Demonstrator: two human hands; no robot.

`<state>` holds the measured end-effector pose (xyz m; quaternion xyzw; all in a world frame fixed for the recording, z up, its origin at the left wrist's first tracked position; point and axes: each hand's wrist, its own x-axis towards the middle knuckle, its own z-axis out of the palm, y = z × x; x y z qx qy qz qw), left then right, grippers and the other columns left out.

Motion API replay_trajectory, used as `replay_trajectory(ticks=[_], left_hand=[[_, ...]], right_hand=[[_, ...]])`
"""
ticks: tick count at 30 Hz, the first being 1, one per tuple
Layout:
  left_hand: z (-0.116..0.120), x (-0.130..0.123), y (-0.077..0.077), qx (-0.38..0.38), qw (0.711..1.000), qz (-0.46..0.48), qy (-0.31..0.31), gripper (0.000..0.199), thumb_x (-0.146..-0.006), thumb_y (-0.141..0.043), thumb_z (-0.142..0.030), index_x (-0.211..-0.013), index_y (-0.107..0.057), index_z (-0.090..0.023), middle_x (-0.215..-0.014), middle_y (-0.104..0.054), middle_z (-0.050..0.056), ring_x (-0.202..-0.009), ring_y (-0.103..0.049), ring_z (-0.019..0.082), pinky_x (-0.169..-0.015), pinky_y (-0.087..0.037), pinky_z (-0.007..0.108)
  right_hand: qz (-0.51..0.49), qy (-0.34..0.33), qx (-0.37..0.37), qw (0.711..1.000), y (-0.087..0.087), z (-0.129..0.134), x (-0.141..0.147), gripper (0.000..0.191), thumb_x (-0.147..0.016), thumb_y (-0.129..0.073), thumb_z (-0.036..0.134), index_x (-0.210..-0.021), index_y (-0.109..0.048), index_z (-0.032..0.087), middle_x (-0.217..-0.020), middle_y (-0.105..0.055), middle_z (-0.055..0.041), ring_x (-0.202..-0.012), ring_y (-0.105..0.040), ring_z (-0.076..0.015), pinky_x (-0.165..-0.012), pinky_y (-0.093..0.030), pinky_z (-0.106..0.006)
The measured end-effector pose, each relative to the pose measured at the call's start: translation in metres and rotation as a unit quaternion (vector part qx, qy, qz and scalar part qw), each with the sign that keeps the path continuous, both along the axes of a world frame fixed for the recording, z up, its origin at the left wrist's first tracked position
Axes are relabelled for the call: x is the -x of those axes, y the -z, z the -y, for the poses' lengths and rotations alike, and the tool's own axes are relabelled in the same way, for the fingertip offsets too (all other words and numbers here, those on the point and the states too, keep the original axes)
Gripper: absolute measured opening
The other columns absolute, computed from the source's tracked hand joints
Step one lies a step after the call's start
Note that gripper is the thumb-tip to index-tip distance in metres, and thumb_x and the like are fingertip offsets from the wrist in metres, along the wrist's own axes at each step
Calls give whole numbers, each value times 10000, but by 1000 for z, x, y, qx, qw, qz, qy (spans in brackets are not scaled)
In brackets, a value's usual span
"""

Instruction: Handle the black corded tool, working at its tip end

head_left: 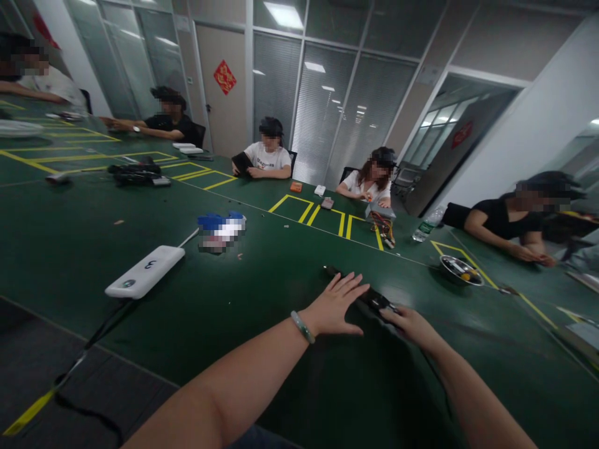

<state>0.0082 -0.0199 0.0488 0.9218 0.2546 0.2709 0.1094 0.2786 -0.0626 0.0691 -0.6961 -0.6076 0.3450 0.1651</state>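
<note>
A long, dark handheld tool (374, 300) lies slantwise on the green table in front of me, its narrow tip pointing away to the left. Its exact kind cannot be made out. My right hand (412, 325) has its fingers closed around the near end. A thin dark cord seems to trail from that end towards me. My left hand (337, 307), with a bangle (302, 327) on the wrist, is open with fingers spread. It hovers over or rests beside the tool's far half and hides part of it; whether it touches is unclear.
A white power bank (146, 272) with cables and a blurred blue-and-white packet (222, 231) are on the left. To the right stand a metal bowl (461, 272) of small parts and a water bottle (428, 224). Several people sit across the table (262, 337), behind yellow tape markings.
</note>
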Motion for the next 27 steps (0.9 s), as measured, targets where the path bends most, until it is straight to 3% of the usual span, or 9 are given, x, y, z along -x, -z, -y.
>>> replay_trajectory(ticks=[3, 5, 8, 11, 13, 16, 19, 23, 27], left_hand=[[-2, 1, 0, -20, 999, -15, -23, 887, -761, -683, -608, -1485, -294, -275, -1539, -333, 67, -1452, -206, 259, -1197, -72, 461], [-6, 2, 1, -19, 998, 0, -60, 809, -761, -716, -546, -1441, -367, -281, -1467, -433, 68, -1391, -328, 260, -1188, -128, 460], [-11, 3, 2, -16, 993, 42, -110, 689, -774, -737, -460, -1369, -453, -260, -1309, -541, 67, -1258, -467, 260, -1167, -207, 456], [-12, 3, 2, 0, 990, 59, -130, 481, -827, -696, -396, -1254, -537, -241, -1184, -571, 57, -1148, -534, 247, -1093, -332, 441], [-12, 2, 3, 19, 990, 59, -126, 422, -837, -688, -383, -1209, -551, -240, -1167, -566, 49, -1096, -560, 234, -1003, -415, 412], [-12, -1, 4, 22, 991, 63, -117, 374, -842, -686, -343, -1174, -553, -233, -1228, -556, 55, -1154, -539, 244, -1002, -408, 419], [-11, -3, 4, 22, 992, 61, -109, 348, -847, -675, -300, -1160, -544, -226, -1308, -536, 64, -1245, -487, 249, -1063, -363, 440], [-7, -5, 2, 22, 994, 48, -98, 343, -839, -672, -349, -1123, -536, -213, -1351, -517, 80, -1282, -462, 260, -1077, -357, 456], [1, -9, -2, 17, 995, 38, -89, 329, -818, -697, -373, -1055, -534, -212, -1297, -549, 75, -1229, -502, 257, -1043, -393, 435]], right_hand=[[-16, -104, -8, 994, 5, -31, 34, 587, -776, -583, 690, -985, -674, 149, -682, -615, -10, -584, -524, -146, -554, -378, -256], [-9, -131, -44, 990, 8, -43, 48, 552, -765, -627, 644, -1024, -669, 158, -780, -651, -21, -675, -567, -169, -617, -414, -269], [11, -131, -113, 985, 11, -53, 58, 594, -724, -723, 527, -1201, -611, 190, -1000, -667, -44, -888, -602, -210, -790, -448, -309], [9, -95, -123, 988, 12, -49, 54, 716, -764, -712, 443, -1384, -461, 188, -1061, -651, -57, -909, -612, -194, -840, -459, -322], [3, -48, -140, 989, 12, -37, 45, 654, -838, -634, 428, -1407, -427, 181, -1085, -640, -65, -901, -612, -177, -841, -466, -316], [59, 20, -187, 981, 7, -2, 27, 500, -868, -590, 450, -1303, -537, 208, -1098, -623, -62, -883, -600, -178, -810, -468, -316], [133, 0, -161, 978, 1, 42, 17, 369, -827, -641, 483, -1114, -650, 252, -1037, -614, -37, -824, -589, -184, -729, -461, -310], [225, 14, -131, 965, 11, 84, 33, 266, -825, -665, 408, -1050, -674, 267, -1061, -592, -50, -874, -592, -215, -754, -446, -327], [299, 90, -179, 933, 33, 89, 59, 142, -922, -534, 294, -985, -656, 257, -1014, -608, -59, -906, -584, -222, -770, -424, -325]])
